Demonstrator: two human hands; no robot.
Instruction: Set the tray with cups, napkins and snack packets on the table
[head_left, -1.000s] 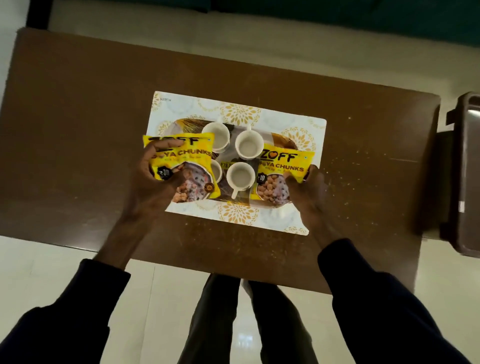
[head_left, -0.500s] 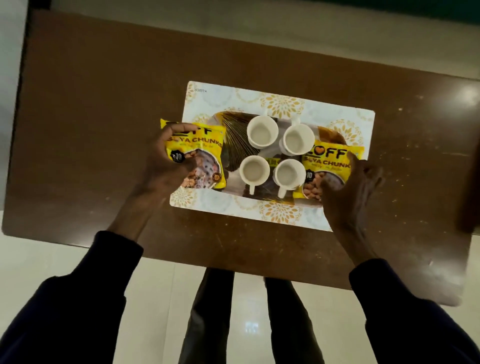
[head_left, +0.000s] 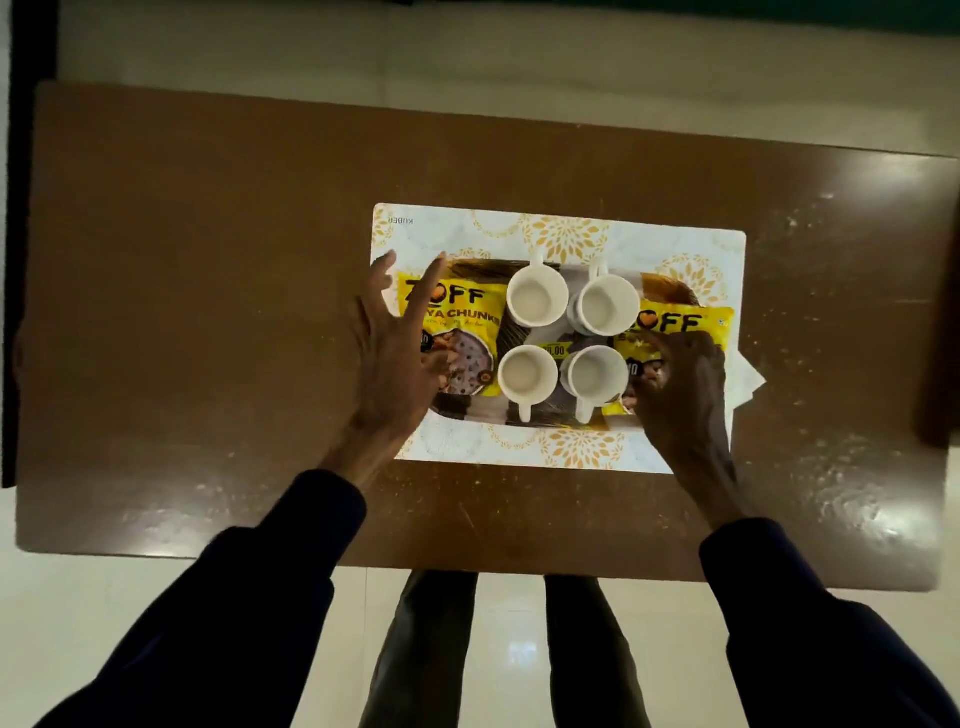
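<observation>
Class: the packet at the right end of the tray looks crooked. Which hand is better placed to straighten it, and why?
The right hand: its fingers already rest on the right packet. The left hand is spread open over the left packet, across the four cups.

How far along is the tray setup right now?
Mostly done: the tray sits on the mat with four cups and the left packet in place. In hand: the right hand rests on the right packet; the left hand is open. Left: letting go, maybe tidying the napkin.
</observation>
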